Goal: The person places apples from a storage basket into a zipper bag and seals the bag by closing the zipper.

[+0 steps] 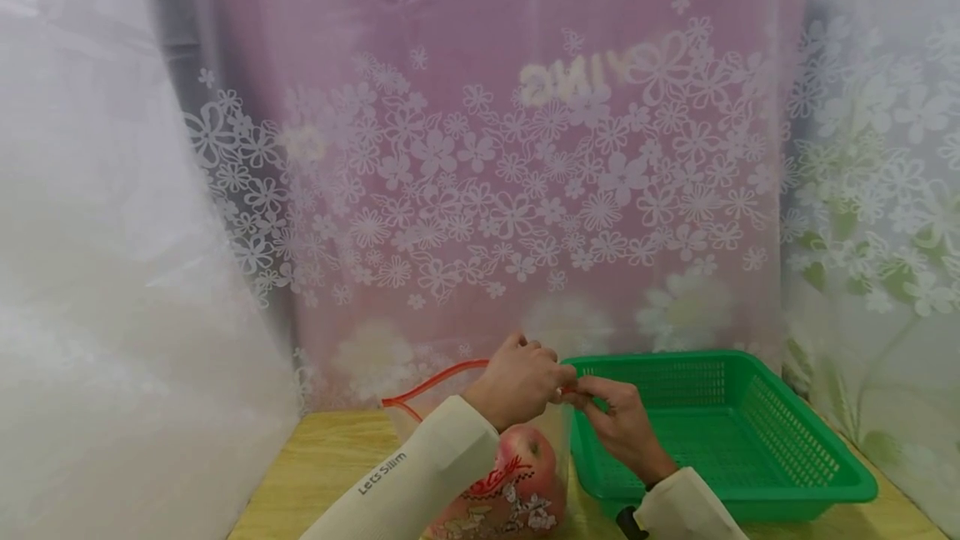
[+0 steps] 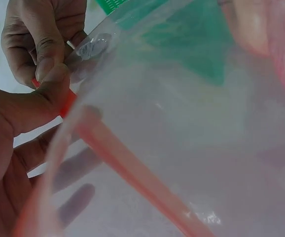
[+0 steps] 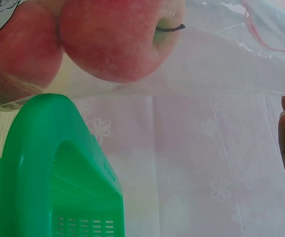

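Note:
A clear zip bag (image 1: 536,494) with a red zip strip (image 1: 435,378) and printed pictures stands upright, its mouth gaping on the left side. Apples (image 3: 123,39) lie inside it, two of them plain in the right wrist view. My left hand (image 1: 522,382) pinches the strip near the bag's right end, thumb on top in the left wrist view, with the other fingers behind the film. Right beside it, my right hand (image 1: 625,427) pinches the end of the strip between thumb and fingertips. The two hands' fingertips nearly meet there.
A green plastic basket (image 1: 817,490) with slotted walls stands close on the right of the bag. Both are on a wood-patterned table (image 1: 322,457). A pink flowered curtain (image 1: 480,190) hangs behind, with pale sheets at both sides.

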Demonstrator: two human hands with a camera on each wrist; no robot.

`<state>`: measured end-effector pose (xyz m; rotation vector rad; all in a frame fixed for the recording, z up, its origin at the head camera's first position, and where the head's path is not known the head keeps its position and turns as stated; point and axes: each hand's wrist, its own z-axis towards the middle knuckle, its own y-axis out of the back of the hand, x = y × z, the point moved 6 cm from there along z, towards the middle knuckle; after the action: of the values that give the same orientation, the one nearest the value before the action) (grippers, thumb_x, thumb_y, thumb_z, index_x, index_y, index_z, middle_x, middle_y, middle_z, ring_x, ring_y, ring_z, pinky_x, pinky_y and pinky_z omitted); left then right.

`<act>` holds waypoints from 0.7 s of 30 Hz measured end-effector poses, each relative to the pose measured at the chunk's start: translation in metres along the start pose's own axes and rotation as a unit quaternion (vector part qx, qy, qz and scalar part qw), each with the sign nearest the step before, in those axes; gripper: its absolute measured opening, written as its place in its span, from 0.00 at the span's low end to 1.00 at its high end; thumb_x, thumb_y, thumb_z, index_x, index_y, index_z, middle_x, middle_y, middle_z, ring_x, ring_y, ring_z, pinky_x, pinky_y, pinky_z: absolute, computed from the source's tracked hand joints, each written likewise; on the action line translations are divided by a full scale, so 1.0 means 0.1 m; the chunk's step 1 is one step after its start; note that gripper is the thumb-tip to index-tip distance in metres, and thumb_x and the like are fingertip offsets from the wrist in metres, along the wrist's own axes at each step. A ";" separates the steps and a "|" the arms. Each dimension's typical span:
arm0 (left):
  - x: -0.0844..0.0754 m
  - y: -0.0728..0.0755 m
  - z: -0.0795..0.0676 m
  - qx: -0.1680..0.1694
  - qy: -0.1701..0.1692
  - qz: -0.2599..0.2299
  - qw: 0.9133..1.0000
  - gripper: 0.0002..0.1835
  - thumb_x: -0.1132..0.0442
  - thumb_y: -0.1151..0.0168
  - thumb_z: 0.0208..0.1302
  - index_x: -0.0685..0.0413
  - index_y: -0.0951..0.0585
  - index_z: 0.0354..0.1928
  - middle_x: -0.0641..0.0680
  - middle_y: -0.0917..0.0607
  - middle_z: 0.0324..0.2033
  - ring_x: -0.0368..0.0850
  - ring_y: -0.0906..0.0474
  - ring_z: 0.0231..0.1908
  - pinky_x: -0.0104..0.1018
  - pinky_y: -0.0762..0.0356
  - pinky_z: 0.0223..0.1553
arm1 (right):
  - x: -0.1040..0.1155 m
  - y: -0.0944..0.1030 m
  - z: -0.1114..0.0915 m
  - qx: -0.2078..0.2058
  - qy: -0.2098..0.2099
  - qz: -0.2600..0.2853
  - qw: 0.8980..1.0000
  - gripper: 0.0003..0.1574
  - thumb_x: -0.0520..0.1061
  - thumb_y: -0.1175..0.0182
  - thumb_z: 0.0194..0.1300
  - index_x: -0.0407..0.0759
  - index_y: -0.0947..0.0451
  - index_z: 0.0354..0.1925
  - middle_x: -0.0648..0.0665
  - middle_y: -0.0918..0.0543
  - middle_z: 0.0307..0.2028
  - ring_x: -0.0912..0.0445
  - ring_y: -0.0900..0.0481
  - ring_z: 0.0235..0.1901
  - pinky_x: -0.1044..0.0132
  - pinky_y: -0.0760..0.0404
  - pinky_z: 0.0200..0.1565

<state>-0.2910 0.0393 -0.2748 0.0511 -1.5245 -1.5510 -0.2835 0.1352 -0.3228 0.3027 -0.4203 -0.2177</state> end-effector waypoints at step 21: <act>0.17 -0.15 -0.13 0.048 0.028 -0.055 0.997 0.07 0.48 0.38 0.55 0.34 0.23 0.35 0.38 0.20 0.26 0.34 0.24 0.32 0.37 0.29 0.43 | 0.03 0.01 0.01 -0.021 0.001 -0.021 1.000 0.13 0.23 0.40 0.48 0.36 0.20 0.30 0.40 0.17 0.27 0.57 0.23 0.24 0.75 0.29 0.25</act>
<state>-0.3012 0.0163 -0.2802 0.2352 -1.5733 -1.5485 -0.2814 0.1352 -0.3206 0.2709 -0.4081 -0.2672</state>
